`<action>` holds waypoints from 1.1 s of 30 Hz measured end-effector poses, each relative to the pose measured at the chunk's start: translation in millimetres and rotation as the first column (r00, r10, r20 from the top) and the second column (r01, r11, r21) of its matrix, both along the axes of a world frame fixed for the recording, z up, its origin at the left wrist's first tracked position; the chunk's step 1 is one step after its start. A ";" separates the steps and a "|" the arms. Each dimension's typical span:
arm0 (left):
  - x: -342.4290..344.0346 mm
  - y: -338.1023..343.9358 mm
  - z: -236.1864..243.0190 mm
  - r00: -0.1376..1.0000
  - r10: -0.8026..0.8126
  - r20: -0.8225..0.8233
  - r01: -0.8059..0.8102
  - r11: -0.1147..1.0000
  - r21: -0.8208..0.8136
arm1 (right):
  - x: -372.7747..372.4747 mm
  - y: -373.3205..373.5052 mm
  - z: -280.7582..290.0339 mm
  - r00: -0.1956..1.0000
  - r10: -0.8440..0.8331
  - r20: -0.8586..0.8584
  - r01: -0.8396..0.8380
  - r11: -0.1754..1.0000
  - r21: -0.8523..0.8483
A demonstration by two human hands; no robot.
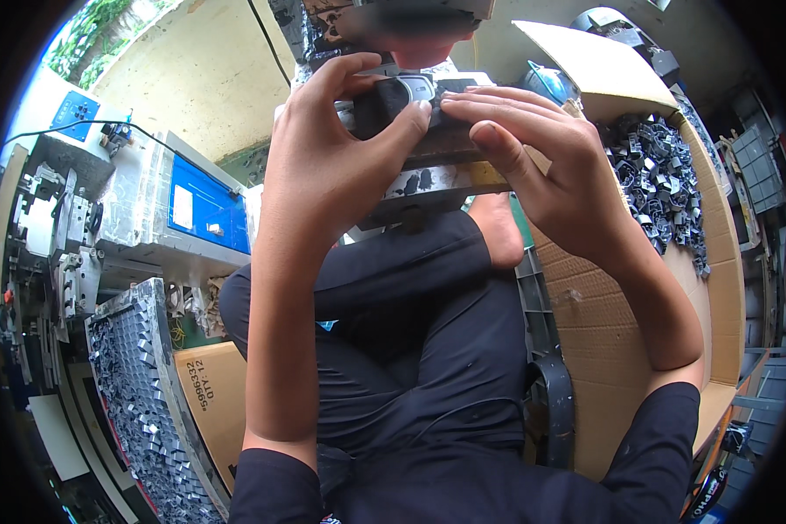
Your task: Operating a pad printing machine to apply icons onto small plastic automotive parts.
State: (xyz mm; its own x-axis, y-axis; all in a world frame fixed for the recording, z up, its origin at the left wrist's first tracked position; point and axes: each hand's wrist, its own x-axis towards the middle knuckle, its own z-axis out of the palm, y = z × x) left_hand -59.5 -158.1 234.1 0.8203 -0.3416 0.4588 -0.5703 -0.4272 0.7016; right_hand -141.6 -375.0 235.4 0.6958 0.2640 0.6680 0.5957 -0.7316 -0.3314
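Beneath a red rounded pad point(424, 54) of a machine sits a small black part with a pale rounded-square face point(419, 87). My left hand point(336, 144) curves around it, thumb tip at the lower edge of the pale face, index finger arched above on the far side. From the right, my right hand point(550, 148) reaches in with its fingers stretched out and thumb apart. Its fingertips lie at the dark block just right of the part; whether they touch the part cannot be made out. Nothing shows in that hand.
A large cardboard box point(576, 323) at the right holds a heap of small black and silver parts point(659, 175). At the lower left a tray point(148, 384) carries rows of similar parts beside a closed carton point(214, 402). A machine with a blue panel point(205, 205) stands left.
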 end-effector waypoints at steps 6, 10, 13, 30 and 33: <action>0.4 1.2 -2.1 0.999 0.032 0.041 -0.034 0.999 0.031 | -0.6 1.0 1.1 1.000 -0.010 -0.015 0.010 1.000 0.001; 0.4 1.3 -2.1 0.999 0.027 0.029 -0.027 0.999 0.016 | -0.7 1.5 1.7 1.000 -0.009 -0.016 0.009 1.000 0.001; 0.9 1.1 -3.0 0.999 0.023 0.033 -0.023 1.000 0.012 | -0.5 1.1 1.4 1.000 -0.010 -0.016 0.010 1.000 -0.004; 0.0 1.7 0.1 1.000 0.017 0.005 -0.018 0.999 0.033 | -0.7 1.4 1.3 1.000 -0.017 -0.018 0.017 1.000 -0.003; -0.9 0.8 0.9 1.000 0.018 0.001 -0.018 0.999 0.034 | -0.9 0.6 1.0 1.000 -0.015 -0.019 0.015 1.000 -0.004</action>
